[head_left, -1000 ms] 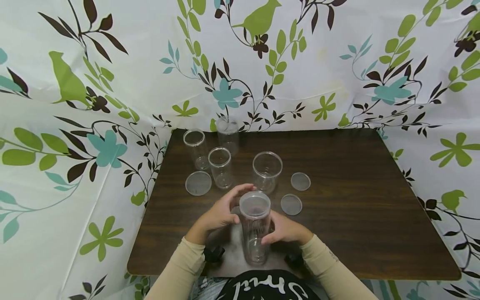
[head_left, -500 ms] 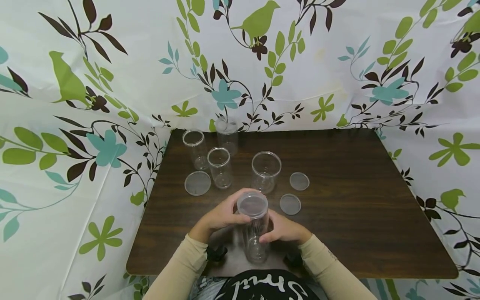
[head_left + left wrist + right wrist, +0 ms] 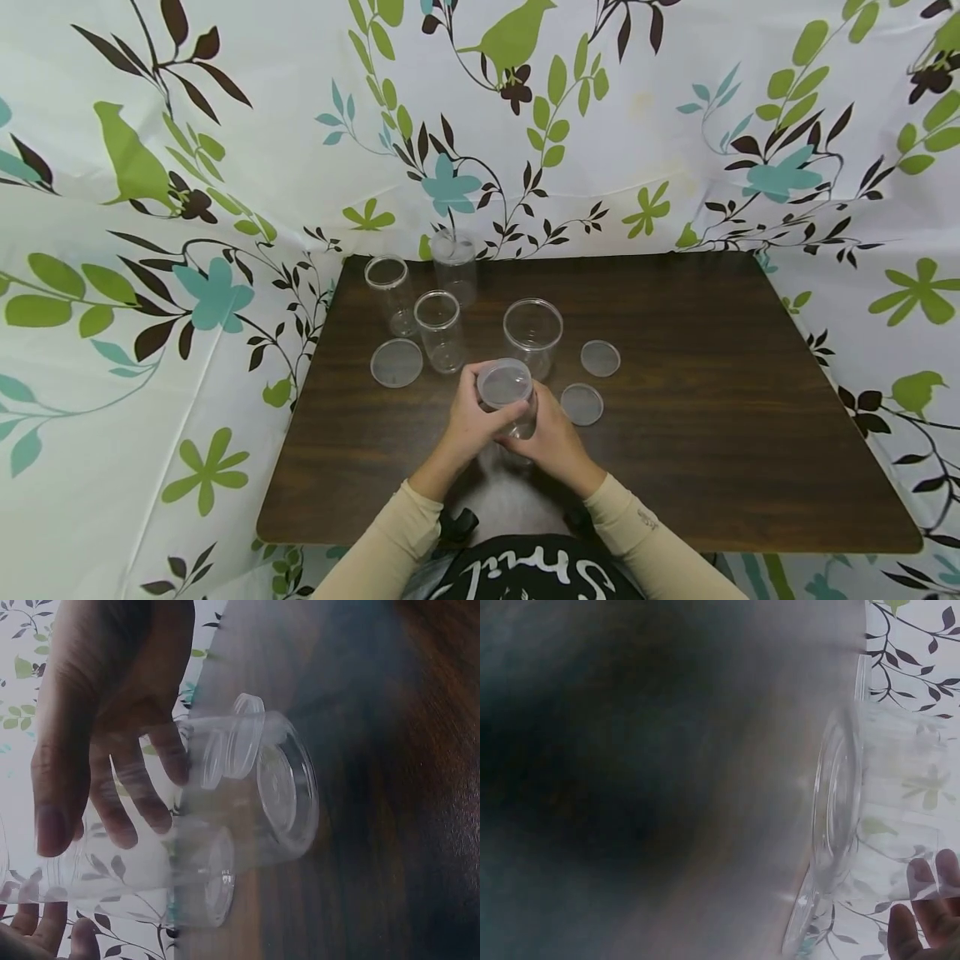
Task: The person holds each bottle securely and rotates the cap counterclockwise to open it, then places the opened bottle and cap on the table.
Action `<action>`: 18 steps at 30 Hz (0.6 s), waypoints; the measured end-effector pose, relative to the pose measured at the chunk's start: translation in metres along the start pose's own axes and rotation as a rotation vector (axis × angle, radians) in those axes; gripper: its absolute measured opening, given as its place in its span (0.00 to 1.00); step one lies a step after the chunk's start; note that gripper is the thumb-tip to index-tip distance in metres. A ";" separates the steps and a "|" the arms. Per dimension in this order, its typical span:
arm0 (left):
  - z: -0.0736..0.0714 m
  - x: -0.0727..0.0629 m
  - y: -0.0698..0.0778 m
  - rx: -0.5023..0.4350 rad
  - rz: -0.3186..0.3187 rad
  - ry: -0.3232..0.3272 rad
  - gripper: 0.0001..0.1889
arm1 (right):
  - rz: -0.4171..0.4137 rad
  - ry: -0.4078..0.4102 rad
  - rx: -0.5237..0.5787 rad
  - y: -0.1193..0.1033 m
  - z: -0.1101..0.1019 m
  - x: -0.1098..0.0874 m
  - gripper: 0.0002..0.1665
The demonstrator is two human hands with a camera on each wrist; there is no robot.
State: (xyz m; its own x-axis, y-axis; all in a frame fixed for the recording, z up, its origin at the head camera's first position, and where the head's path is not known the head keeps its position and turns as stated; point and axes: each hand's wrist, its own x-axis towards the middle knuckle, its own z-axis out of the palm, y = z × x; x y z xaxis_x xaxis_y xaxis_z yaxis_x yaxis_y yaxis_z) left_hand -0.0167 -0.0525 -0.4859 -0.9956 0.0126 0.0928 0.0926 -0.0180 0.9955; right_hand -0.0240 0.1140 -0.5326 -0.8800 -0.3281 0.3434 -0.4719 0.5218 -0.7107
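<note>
A tall clear jar, topped by a frosted translucent lid (image 3: 505, 383), is between both hands in front of the person's chest. My left hand (image 3: 474, 417) grips it high up from the left, its thumb crossing the front just under the lid. From the right and lower down, my right hand (image 3: 555, 437) holds the same jar. Their fingers hide much of the jar's body in the head view. The left hand's fingers (image 3: 124, 791) appear around the clear wall in the left wrist view. In the right wrist view the jar's round base (image 3: 836, 799) shows, with right fingertips (image 3: 930, 892) against its side.
Clear jars stand at the left back: one (image 3: 390, 292), another (image 3: 456, 271) behind, a third (image 3: 441, 337) nearer. A wider open jar (image 3: 533, 329) stands just beyond the hands. Loose lids lie left (image 3: 397, 363) and right (image 3: 601, 358), another lid (image 3: 582, 405) nearer the right hand.
Both hands have carried the lidded jar away from the table's front edge. The left hand, apart from the jar at first, has closed round its top. Surrounding jars and lids stay put.
</note>
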 end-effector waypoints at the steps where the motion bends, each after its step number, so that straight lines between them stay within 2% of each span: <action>1: 0.001 0.000 0.000 0.003 -0.002 0.009 0.37 | -0.006 0.007 -0.008 0.001 0.000 -0.001 0.58; 5: 0.001 0.001 0.003 0.011 -0.023 0.014 0.37 | -0.014 -0.007 0.010 0.002 -0.001 -0.002 0.57; 10: -0.007 0.004 0.012 0.032 -0.007 -0.035 0.40 | 0.021 -0.062 0.109 0.003 -0.003 -0.005 0.58; 14: -0.017 0.009 0.017 -0.008 0.038 -0.075 0.43 | 0.066 -0.073 0.158 0.005 -0.005 -0.008 0.58; 18: -0.024 0.012 0.018 -0.064 0.047 -0.069 0.48 | 0.089 -0.081 0.178 0.007 -0.006 -0.010 0.58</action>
State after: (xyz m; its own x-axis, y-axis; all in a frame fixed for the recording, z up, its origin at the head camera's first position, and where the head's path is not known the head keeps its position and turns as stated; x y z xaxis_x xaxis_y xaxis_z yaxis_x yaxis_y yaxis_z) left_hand -0.0269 -0.0769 -0.4675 -0.9867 0.0786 0.1426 0.1360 -0.0836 0.9872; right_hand -0.0192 0.1257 -0.5376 -0.9072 -0.3530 0.2287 -0.3689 0.4067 -0.8358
